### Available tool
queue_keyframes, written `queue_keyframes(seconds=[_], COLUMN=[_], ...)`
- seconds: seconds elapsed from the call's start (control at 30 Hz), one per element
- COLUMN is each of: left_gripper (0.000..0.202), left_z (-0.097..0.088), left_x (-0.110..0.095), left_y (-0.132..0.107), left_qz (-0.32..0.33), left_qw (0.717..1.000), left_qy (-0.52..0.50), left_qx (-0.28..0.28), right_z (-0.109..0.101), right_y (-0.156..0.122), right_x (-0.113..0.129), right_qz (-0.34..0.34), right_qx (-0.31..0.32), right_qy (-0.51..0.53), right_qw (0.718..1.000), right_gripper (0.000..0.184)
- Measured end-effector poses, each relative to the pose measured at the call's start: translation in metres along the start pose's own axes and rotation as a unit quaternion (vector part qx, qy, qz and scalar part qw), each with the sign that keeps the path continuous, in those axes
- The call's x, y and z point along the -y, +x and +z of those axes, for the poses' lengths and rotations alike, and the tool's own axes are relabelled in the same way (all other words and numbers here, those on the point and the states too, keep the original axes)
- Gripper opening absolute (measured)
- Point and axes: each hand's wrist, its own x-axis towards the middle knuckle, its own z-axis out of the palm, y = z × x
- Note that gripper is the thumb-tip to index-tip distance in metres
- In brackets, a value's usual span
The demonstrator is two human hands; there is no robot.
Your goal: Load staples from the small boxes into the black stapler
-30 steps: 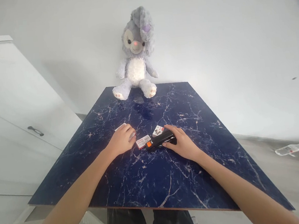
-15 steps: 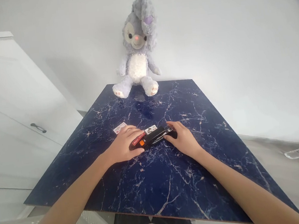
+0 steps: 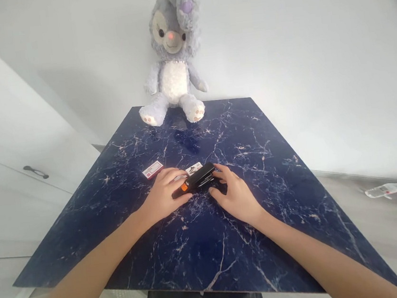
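Place: likely a home, by its furnishings
Table [image 3: 209,243]: dark blue, marble-patterned
Plush toy [image 3: 174,82]: big, grey, long-eared, seated at table's far edge
Cabinet [image 3: 5,118]: white, household type, dark handle [image 3: 36,172]
Wall [image 3: 298,51]: plain, pale

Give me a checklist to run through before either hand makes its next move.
1. Left hand on the stapler's orange-marked end: ok, thumb and fingers around it.
2. Right hand gripping firmly: cannot tell; its fingers are at the other end.
3. White box with printed picture clear of the stapler: cannot tell; it lies just behind, contact unclear.
4. Staples loaded: cannot tell, the inside is hidden.
5. Plush rabbit out of the way: ok, it sits at the table's far edge.
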Motion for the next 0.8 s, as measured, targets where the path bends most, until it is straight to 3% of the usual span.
queue_keyframes(seconds=[0.1, 0.23, 0.33, 0.53, 0.67, 0.8], left_gripper=[0.043, 0.047, 0.038, 0.039, 0.035, 0.032], left_z=[-0.005, -0.014, -0.016, -0.021, -0.034, -0.039], left_x=[-0.007, -0.013, -0.003, 0.025, 0.041, 0.055], left_y=[0.0, -0.002, -0.003, -0.005, -0.005, -0.008], left_qz=[0.004, 0.056, 0.033, -0.025, -0.115, -0.12], left_qw=[0.999, 0.991, 0.993, 0.999, 0.992, 0.992], left_qy=[0.004, -0.013, -0.019, -0.013, 0.033, 0.043], left_qx=[0.041, 0.12, 0.108, 0.044, -0.04, 0.026], right_z=[-0.002, -0.003, -0.006, -0.01, -0.008, -0.01], right_y=[0.002, 0.0, -0.002, -0.001, 0.001, 0.005], right_x=[0.0, 0.0, -0.002, -0.001, -0.005, -0.013], right_qz=[-0.037, -0.148, -0.182, -0.165, -0.098, -0.067], right_qx=[-0.016, -0.027, 0.019, 0.029, -0.01, 0.023], right_qy=[-0.025, -0.065, -0.073, -0.06, -0.038, -0.04], right_qw=[0.999, 0.986, 0.98, 0.984, 0.994, 0.997], right_gripper=[0.076, 0.076, 0.063, 0.063, 0.06, 0.066])
